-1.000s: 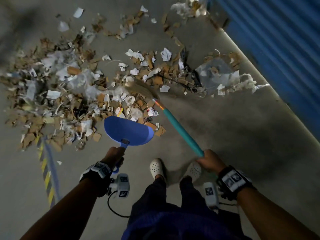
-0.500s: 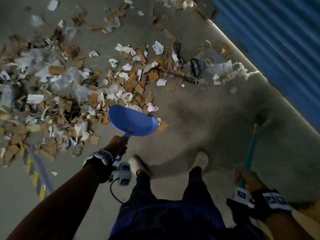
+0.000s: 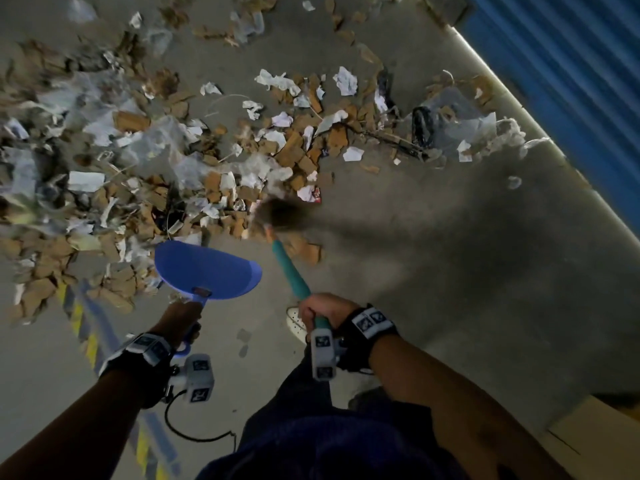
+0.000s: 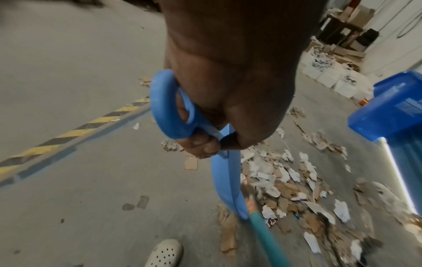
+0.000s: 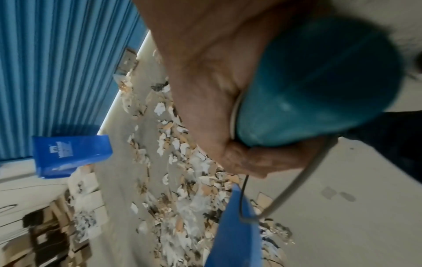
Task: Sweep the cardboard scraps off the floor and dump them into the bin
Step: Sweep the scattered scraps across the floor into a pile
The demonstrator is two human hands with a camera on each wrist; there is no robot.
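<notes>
Head view first: the left hand is wrapped around the handle of the blue dustpan, which sits at the near edge of the cardboard scraps, mouth facing the pile, presumably so the mess can be pushed straight in. The right hand is closed around the teal handle of the broom. Its bristle head is just right of the pan at the pile's edge, smeared by blur, so I can't tell whether it touches the floor. The scraps spread across the far and left part of the concrete floor, mixed with white paper and plastic film. No bin in this shot.

Left wrist view: fingers curl tight through the loop end of the dustpan handle, pan hanging edge-on below. The blue bin shows at the far right, cut off by the frame, well apart from the pile. A pale clog peeks in at the bottom.

Right wrist view: the palm fills most of it, clamped on the fat teal grip, with a thin wire loop hanging under the hand. The bin stands by the blue corrugated wall; whether it's got anything in it, can't see.
</notes>
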